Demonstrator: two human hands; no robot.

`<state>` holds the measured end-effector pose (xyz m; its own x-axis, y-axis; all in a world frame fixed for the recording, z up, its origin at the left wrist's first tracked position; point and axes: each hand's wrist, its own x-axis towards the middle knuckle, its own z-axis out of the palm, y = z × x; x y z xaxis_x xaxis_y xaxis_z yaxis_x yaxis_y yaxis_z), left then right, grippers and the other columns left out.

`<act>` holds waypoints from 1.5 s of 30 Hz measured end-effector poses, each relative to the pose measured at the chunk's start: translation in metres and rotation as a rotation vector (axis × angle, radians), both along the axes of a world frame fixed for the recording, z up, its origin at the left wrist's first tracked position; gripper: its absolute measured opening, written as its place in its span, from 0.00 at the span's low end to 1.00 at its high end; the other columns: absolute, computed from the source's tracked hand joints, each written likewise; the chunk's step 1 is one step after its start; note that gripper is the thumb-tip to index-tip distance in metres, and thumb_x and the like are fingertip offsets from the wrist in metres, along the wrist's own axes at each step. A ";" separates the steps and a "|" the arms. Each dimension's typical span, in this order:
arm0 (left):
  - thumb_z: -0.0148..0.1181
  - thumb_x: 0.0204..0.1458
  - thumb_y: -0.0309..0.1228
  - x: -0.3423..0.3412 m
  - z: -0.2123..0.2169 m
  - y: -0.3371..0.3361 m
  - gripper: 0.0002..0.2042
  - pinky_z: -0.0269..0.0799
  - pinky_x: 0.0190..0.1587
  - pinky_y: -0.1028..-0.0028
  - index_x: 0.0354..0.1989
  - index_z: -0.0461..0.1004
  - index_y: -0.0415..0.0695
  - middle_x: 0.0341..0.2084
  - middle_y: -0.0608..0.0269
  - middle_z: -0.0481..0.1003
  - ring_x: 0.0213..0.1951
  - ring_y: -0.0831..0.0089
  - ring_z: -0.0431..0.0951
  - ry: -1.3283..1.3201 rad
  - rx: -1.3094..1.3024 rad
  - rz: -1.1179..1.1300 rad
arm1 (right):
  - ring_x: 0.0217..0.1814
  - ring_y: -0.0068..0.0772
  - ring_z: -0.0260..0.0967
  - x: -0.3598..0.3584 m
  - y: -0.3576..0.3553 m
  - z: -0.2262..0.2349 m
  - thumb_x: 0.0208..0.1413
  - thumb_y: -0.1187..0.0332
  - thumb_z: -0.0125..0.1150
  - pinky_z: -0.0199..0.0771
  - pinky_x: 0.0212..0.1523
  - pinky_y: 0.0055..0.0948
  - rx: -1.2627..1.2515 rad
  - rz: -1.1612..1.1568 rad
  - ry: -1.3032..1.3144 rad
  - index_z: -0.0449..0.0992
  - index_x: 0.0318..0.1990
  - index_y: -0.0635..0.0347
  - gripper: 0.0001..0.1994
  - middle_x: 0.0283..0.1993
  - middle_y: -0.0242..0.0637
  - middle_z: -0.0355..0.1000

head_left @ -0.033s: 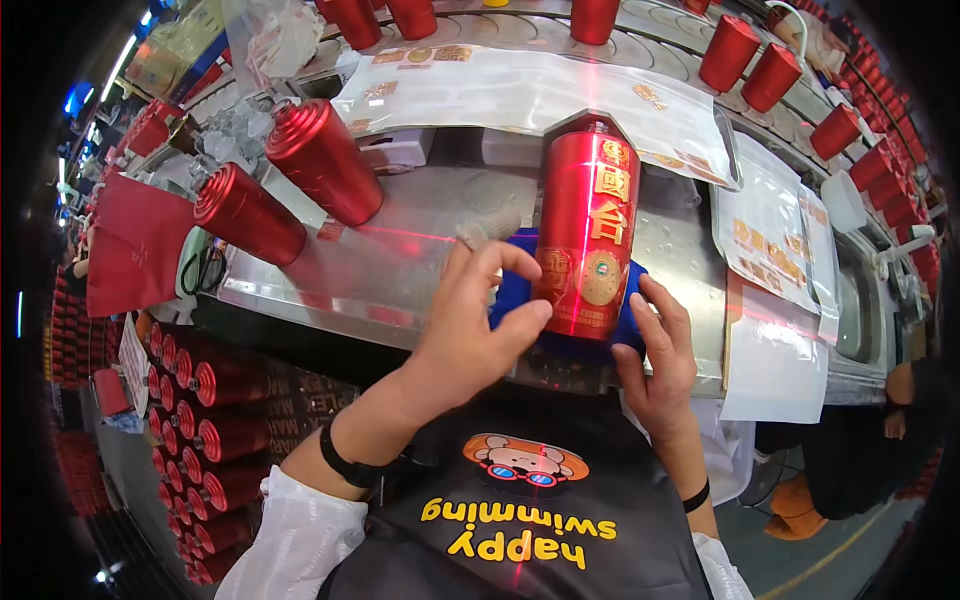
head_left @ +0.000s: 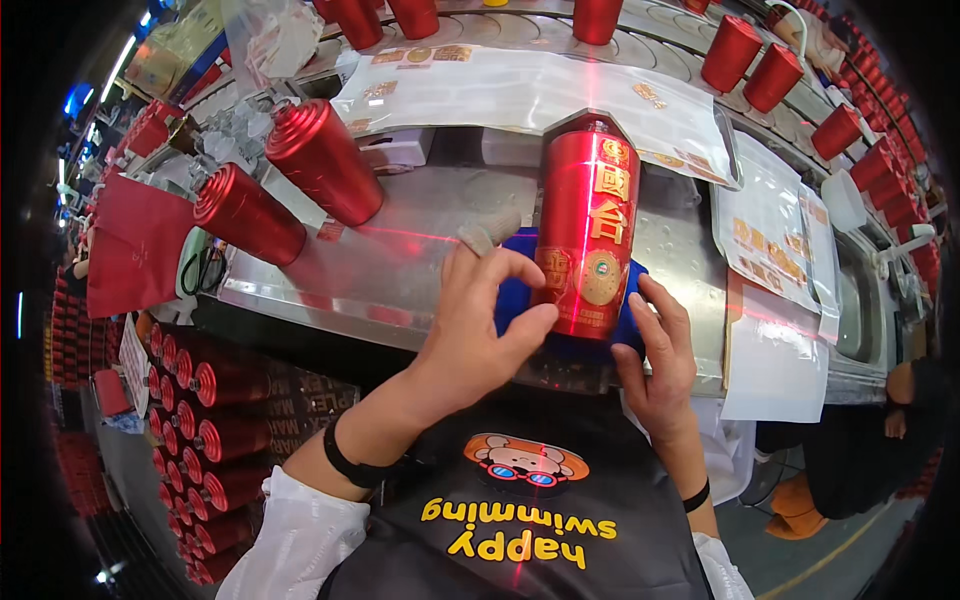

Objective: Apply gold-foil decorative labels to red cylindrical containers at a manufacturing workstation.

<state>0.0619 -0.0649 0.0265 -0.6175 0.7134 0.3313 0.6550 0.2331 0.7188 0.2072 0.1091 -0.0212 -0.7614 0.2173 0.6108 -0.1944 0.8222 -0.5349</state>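
A red bottle (head_left: 588,210) with gold lettering and a round gold emblem rests tilted on a blue support (head_left: 628,318). My left hand (head_left: 480,310) is at its lower left side. The thumb and index finger are apart, their tips at or against the gold label (head_left: 555,270); contact is hard to tell. A greyish wrap or bit of cloth (head_left: 490,232) shows at another finger of this hand. Beside the bottle's lower right my right hand (head_left: 660,350) has its fingers apart, the fingertips close to the blue support. It holds nothing that I can see.
Two red bottles (head_left: 325,165) stand on the metal table (head_left: 440,205) at left. White sheets with gold labels (head_left: 765,225) lie beyond and to the right. Red bottles line the far conveyor (head_left: 660,25). Scissors (head_left: 208,268) are at far left, a sink (head_left: 858,300) at right.
My left hand has shifted slightly right, its thumb and index finger nearer the lower part of the bottle. The right hand and the bottle look unmoved.
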 end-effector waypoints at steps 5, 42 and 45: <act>0.61 0.50 0.32 0.002 -0.008 0.010 0.07 0.46 0.63 0.60 0.30 0.71 0.44 0.60 0.39 0.61 0.60 0.52 0.60 0.054 0.057 0.040 | 0.58 0.51 0.62 0.000 -0.002 0.001 0.48 0.73 0.65 0.68 0.51 0.38 -0.025 0.002 -0.006 0.69 0.57 0.61 0.26 0.60 0.54 0.62; 0.58 0.45 0.28 0.005 -0.017 0.003 0.10 0.50 0.60 0.64 0.37 0.72 0.45 0.45 0.53 0.66 0.53 0.58 0.62 -0.228 0.234 -0.134 | 0.60 0.53 0.60 0.005 -0.004 -0.001 0.49 0.73 0.65 0.63 0.59 0.43 -0.031 0.004 -0.029 0.69 0.57 0.61 0.25 0.61 0.55 0.60; 0.60 0.44 0.29 0.005 -0.014 0.004 0.10 0.51 0.59 0.61 0.36 0.71 0.44 0.44 0.52 0.66 0.51 0.55 0.62 -0.226 0.269 -0.112 | 0.60 0.53 0.60 0.005 -0.004 -0.003 0.48 0.73 0.65 0.63 0.59 0.43 -0.041 0.007 -0.029 0.69 0.57 0.62 0.25 0.61 0.55 0.60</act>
